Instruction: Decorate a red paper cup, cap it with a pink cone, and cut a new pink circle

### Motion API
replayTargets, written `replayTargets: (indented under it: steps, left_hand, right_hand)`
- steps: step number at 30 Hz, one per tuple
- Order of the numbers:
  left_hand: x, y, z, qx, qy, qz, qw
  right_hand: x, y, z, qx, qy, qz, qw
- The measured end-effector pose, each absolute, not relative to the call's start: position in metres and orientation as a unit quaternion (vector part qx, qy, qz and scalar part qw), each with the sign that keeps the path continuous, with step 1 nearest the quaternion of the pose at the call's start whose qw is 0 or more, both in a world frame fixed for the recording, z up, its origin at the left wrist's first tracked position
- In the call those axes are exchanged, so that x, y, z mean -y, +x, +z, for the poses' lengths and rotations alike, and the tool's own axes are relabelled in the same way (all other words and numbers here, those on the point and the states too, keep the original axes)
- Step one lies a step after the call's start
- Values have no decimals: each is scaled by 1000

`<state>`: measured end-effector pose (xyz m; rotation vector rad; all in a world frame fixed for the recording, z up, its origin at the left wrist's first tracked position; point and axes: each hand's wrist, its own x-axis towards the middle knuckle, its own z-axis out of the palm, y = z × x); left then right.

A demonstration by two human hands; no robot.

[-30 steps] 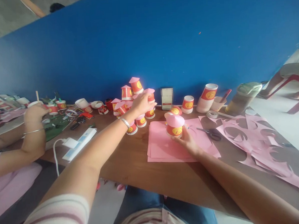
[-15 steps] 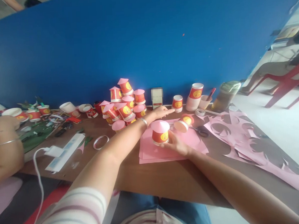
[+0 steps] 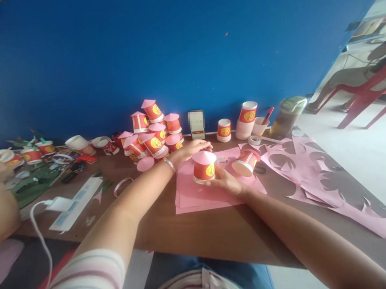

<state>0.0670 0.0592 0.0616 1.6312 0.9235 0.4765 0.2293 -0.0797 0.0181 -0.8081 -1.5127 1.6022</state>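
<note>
My right hand (image 3: 227,181) grips a red paper cup (image 3: 202,171) by its lower right side. The cup is upright, with a pink paper cone on top and a yellow round emblem on the front. Just behind it is my left hand (image 3: 195,148), fingers stretched out to the right and holding nothing; some fingers are partly hidden. Pink paper sheets (image 3: 189,200) lie beneath the cup. On their right side, another red cup (image 3: 247,161) is tipped over, its pale round end facing me. Scissors (image 3: 260,169) show partly behind that cup.
Several cone-topped cups (image 3: 154,142) are piled at the back left. Along the blue wall stand a phone (image 3: 197,126), a red cup (image 3: 224,131), stacked cups (image 3: 248,118) and a jar (image 3: 287,118). Pink scraps (image 3: 324,189) spread rightward. A power strip (image 3: 76,204) and a co-worker's arm (image 3: 2,202) are left.
My left hand has drawn back leftward from beside the standing cup. The tipped cup has shifted right and turned. My right hand still holds the cone-topped cup. The whole view has moved slightly.
</note>
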Motion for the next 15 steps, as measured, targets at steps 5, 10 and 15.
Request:
replayTargets:
  steps: [5, 10, 15]
  left_hand:
    - [-24, 13, 65, -382, 676, 250, 579]
    - [1, -5, 75, -344, 758, 200, 517]
    - [18, 9, 76, -393, 794, 205, 417]
  right_hand:
    - [79, 227, 26, 610, -328, 602, 397]
    - [80, 227, 23, 638, -371, 559, 380]
    - [78, 229, 18, 664, -390, 526, 361]
